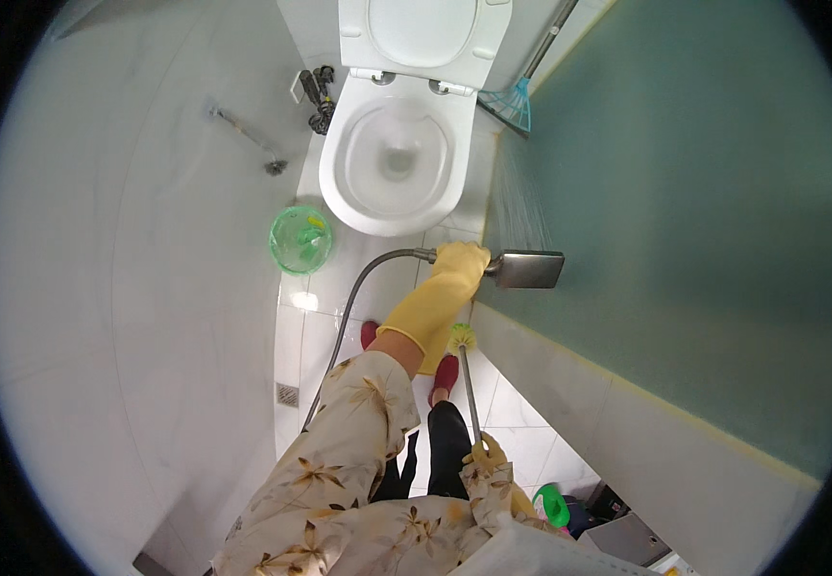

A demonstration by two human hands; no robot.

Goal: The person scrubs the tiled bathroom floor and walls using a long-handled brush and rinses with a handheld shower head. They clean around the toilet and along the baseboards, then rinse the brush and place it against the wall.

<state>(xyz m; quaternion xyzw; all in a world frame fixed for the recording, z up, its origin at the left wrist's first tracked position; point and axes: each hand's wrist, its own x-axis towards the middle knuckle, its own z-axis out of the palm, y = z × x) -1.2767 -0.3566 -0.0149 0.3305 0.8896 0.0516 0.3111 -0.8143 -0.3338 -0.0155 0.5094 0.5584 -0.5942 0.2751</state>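
Observation:
My left hand [462,263], in a long yellow rubber glove, grips the handle of a square metal shower head [529,269] beside the frosted glass panel [660,201]. Thin streams of water run from its far edge along the glass, and a grey hose [347,309] curves back from its handle. Low in the view, my right hand [486,452], gloved too, is closed on the grey stick of a brush with a yellow-green head [462,337], which is near the foot of the panel. Beyond my left hand stands a white toilet [395,209] with lid and seat raised.
A green-lined waste bin [300,241] stands left of the toilet. A small brush [274,167] is by the left wall. Behind the toilet, a blue broom [513,104] leans in the corner. A floor drain [287,394] lies left of my feet, with a green container [551,505] at lower right.

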